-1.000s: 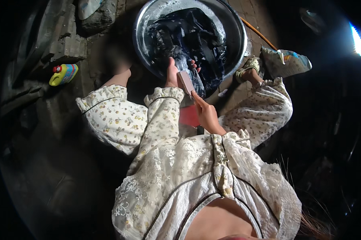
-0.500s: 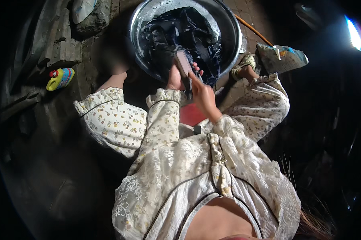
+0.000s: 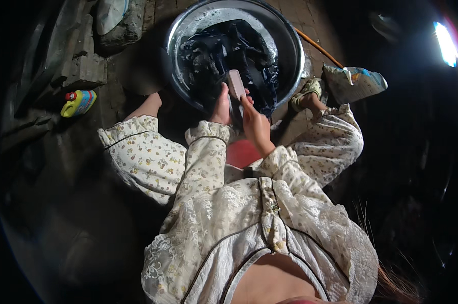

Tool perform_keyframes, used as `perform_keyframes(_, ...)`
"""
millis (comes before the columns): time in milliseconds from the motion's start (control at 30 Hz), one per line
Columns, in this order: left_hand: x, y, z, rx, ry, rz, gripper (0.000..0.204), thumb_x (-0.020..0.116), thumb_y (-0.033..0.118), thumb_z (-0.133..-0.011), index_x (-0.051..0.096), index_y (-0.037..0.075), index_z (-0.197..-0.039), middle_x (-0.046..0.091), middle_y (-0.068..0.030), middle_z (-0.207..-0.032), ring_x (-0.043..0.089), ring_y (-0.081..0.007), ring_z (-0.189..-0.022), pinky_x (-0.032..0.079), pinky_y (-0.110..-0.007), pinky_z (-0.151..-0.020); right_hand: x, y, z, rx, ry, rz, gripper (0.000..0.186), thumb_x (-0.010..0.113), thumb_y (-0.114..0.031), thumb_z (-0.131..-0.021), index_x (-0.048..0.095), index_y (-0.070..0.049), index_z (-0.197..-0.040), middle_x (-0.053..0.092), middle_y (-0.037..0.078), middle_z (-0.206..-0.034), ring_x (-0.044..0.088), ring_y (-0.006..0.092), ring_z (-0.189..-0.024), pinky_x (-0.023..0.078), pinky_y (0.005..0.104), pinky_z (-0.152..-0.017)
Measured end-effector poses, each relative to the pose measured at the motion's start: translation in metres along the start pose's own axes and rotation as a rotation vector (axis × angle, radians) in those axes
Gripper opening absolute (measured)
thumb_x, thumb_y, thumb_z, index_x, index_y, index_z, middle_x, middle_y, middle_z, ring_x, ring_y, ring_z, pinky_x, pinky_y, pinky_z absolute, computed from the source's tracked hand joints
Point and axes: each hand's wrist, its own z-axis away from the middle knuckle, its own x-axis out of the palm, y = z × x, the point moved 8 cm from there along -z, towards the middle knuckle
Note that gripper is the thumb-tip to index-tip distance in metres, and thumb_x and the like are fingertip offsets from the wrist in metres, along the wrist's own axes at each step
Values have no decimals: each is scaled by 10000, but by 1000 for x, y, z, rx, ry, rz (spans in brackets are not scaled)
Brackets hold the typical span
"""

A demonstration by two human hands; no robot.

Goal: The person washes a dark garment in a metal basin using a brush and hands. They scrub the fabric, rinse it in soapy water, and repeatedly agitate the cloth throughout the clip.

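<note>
A wide metal basin (image 3: pixel 293 81) holds dark wet cloth (image 3: pixel 241 40) in sudsy water. At the basin's near edge my right hand (image 3: pixel 257 124) is closed around the near end of an oblong pale pink scrubbing brush (image 3: pixel 236 85). Its smooth back faces up, and the bristles are hidden. My left hand (image 3: pixel 222 105) is curled round a fold of the dark cloth directly beneath the brush. The thumb shows to the left of the brush and fingertips to its right, while the palm is mostly covered.
A yellow jug with a red cap (image 3: pixel 78 103) lies on the left. Behind it are stone blocks (image 3: pixel 87 68) and a whitish bag (image 3: pixel 111 15). Right of the basin are an orange stick (image 3: pixel 320 48) and a crumpled white packet (image 3: pixel 353 83). Something red (image 3: pixel 242 153) shows between my legs.
The brush has turned a little more upright, with my right hand still on it. The whole view has shifted slightly, so the basin sits lower.
</note>
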Motion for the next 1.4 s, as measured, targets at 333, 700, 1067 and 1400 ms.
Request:
perform_keyframes(333,13,-10,2,55,3,-51,623,248,523,-958,449,28,-1277,554,-110,-1174,548,-230,-1035,431,-350,-919,-7,4,-19,-24,59,81,307,494,-203,-905,557,-203,-1205,603,189,-652,594,361,-569,460,457,-515)
perform_keyframes(700,20,3,6,99,-1,-37,516,336,401,-975,470,-6,-1261,497,-111,-1283,548,-223,-1078,417,-344,-954,-15,-4,-29,71,-9,-4,306,465,-184,-920,563,-197,-1210,601,223,-775,590,400,-681,450,451,-549)
perform_keyframes(1067,60,63,-7,132,-171,-64,546,280,412,-979,349,19,-1352,506,-153,-1276,498,-274,-1158,382,-388,-992,-26,-47,-55,-74,136,-90,372,507,-128,-881,535,-228,-1238,583,237,-723,585,402,-650,442,456,-537)
perform_keyframes(1400,31,30,-12,33,-59,-82,632,216,528,-957,446,29,-1269,588,-136,-1142,572,-256,-1023,457,-392,-889,-21,-29,-39,-32,73,-37,351,502,-91,-886,551,-174,-1224,583,235,-724,584,400,-656,449,434,-541)
